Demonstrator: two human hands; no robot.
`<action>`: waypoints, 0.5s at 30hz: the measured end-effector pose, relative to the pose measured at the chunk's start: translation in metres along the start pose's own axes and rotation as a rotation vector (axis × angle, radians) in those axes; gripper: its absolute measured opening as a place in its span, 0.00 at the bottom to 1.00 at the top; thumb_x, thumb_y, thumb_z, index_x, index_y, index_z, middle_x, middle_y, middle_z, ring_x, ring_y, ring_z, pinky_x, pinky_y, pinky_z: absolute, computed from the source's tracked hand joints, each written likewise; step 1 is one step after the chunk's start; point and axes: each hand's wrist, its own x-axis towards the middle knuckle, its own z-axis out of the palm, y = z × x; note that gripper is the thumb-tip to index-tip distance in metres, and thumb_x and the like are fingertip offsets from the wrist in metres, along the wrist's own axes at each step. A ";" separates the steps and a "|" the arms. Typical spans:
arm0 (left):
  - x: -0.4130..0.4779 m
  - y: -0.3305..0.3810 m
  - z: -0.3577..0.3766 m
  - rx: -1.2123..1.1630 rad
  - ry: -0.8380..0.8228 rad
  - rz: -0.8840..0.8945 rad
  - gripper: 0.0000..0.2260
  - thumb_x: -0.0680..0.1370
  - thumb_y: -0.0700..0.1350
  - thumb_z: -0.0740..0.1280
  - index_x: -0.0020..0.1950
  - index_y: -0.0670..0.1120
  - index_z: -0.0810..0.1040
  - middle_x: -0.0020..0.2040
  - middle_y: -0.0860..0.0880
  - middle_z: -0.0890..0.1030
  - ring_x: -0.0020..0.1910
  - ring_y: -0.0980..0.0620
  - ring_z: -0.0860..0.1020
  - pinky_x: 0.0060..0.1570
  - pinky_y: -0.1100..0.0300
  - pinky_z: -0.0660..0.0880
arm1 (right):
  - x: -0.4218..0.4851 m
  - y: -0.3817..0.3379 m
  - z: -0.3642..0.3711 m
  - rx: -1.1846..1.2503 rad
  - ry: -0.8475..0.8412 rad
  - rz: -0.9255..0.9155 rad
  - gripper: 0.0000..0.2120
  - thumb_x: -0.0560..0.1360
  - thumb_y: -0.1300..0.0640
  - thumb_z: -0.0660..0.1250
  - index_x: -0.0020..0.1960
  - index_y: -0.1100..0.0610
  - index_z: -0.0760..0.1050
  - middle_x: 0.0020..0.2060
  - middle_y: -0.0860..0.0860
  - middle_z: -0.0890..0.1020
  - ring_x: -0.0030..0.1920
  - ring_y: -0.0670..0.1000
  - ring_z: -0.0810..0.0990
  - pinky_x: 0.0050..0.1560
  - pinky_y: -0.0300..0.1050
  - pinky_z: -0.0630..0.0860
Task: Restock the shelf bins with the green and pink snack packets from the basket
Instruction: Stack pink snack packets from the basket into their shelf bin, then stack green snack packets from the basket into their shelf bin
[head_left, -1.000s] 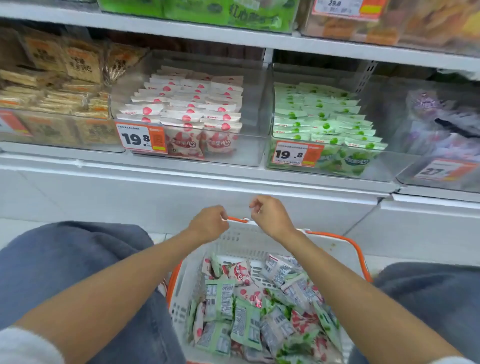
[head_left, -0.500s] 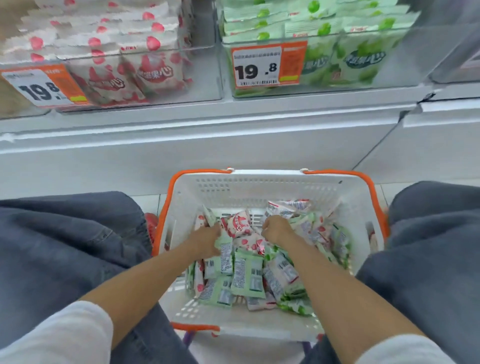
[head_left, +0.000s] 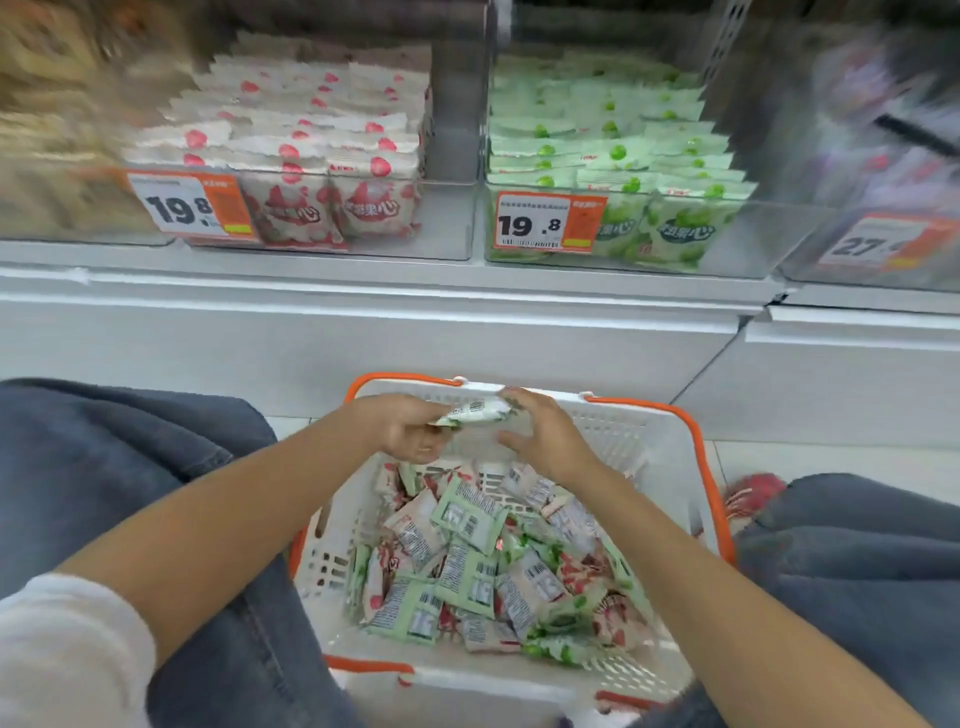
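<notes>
A small green snack packet with a barcode panel was held in the air above the far end of a white perforated plastic basket with an orange rim, between the two hands. The left hand gripped the packet's left end with curled fingers. The right hand was loosely spread, its fingertips touching the packet's right end while its thumb stayed apart below, off the packet.

Beneath the hands, a loose heap of green and pink snack packets lay jumbled in the basket, many with their printed backs up. The basket sat on the floor between the person's knees in blue denim.

Well beyond the hands, on the white shelf, stood a clear plastic bin of pink-and-white packets in rows and, just to its right, a clear plastic bin of green packets. Each bin carried an orange and white price label reading 19.8 on its front
</notes>
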 end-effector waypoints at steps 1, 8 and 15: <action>-0.008 0.005 0.004 -0.005 -0.039 0.001 0.11 0.83 0.53 0.60 0.47 0.47 0.74 0.33 0.51 0.81 0.29 0.57 0.76 0.33 0.65 0.71 | -0.003 -0.009 -0.014 0.042 0.042 0.018 0.20 0.75 0.54 0.72 0.65 0.55 0.75 0.60 0.49 0.78 0.60 0.47 0.74 0.59 0.38 0.67; -0.042 0.042 0.061 0.064 0.116 0.522 0.31 0.79 0.69 0.48 0.57 0.47 0.80 0.52 0.48 0.84 0.53 0.52 0.81 0.53 0.56 0.77 | -0.012 -0.049 -0.104 0.359 -0.009 0.091 0.12 0.78 0.55 0.68 0.47 0.65 0.78 0.38 0.51 0.81 0.36 0.41 0.81 0.41 0.36 0.77; -0.060 0.070 0.121 0.118 0.715 0.942 0.22 0.80 0.60 0.61 0.39 0.42 0.72 0.37 0.47 0.76 0.40 0.46 0.74 0.39 0.56 0.64 | -0.006 -0.080 -0.149 0.556 0.068 0.159 0.11 0.78 0.56 0.68 0.52 0.64 0.81 0.48 0.60 0.84 0.46 0.53 0.82 0.50 0.50 0.82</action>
